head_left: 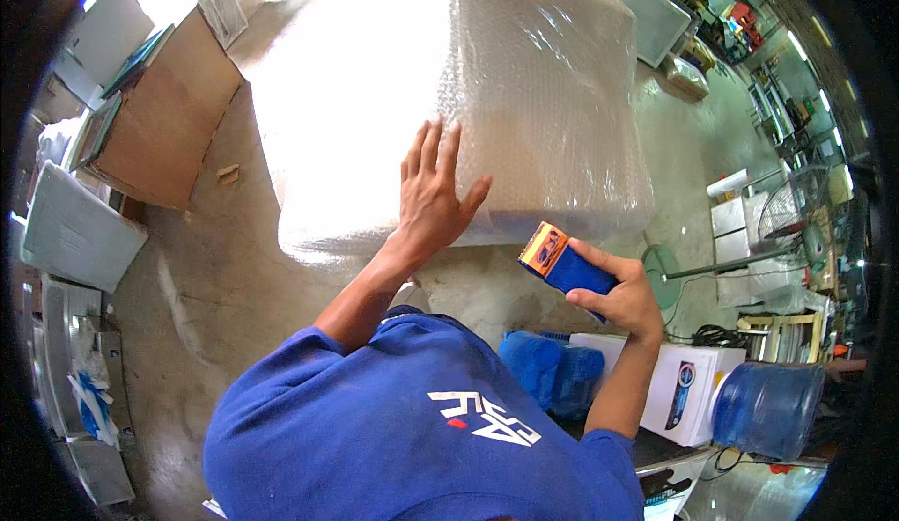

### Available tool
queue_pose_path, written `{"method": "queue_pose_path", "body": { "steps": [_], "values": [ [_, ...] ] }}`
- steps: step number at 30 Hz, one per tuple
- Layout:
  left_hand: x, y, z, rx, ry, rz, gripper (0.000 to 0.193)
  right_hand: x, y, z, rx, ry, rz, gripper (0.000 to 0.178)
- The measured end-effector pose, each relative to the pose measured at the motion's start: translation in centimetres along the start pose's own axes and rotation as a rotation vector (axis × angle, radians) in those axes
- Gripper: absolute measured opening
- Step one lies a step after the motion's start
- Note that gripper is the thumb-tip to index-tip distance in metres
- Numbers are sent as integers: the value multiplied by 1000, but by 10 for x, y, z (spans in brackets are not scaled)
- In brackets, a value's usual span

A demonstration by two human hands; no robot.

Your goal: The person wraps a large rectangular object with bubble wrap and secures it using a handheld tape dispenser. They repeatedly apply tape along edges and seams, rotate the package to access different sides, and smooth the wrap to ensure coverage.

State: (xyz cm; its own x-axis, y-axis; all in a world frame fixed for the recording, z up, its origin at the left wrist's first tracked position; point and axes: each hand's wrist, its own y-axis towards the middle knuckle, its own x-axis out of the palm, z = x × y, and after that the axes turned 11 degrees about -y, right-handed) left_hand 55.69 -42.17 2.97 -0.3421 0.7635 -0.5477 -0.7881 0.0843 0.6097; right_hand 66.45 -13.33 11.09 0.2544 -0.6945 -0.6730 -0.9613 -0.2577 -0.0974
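Note:
In front of me stands a large block-shaped item wrapped in bubble wrap [552,137], its left part washed out by bright light. My left hand [433,184] is held over its near edge, palm down with the fingers spread and nothing in it. Whether the palm touches the wrap I cannot tell. To the right, off the wrap's near corner, my right hand [618,287] is closed around a small blue-and-orange packet [576,266]. The orange printed end points up and left, away from my palm. My thumb and fingers clasp its blue part.
Brown board panels [169,114] and wrapped pieces lean at the left. On the right stand a floor fan [791,207] and white boxes [735,231]. Beside my right arm are a white box [688,390] and a blue water bottle [768,409]. A cardboard scrap [228,175] lies on the floor.

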Motion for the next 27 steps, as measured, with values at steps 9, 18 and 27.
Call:
{"method": "queue_pose_path", "body": {
  "steps": [9, 18, 27],
  "values": [
    [31, 9, -19, -50, -201, -113, 86, -43, 108, -55, -285, -180, -81, 74],
    [-23, 22, 13, -761, -1726, -42, 47, -53, 159, -90, -579, -357, -281, 74],
    [3, 28, 22, -816, -1668, 104, 35, -78, 192, -82, -697, -450, -360, 73]
  ]
}}
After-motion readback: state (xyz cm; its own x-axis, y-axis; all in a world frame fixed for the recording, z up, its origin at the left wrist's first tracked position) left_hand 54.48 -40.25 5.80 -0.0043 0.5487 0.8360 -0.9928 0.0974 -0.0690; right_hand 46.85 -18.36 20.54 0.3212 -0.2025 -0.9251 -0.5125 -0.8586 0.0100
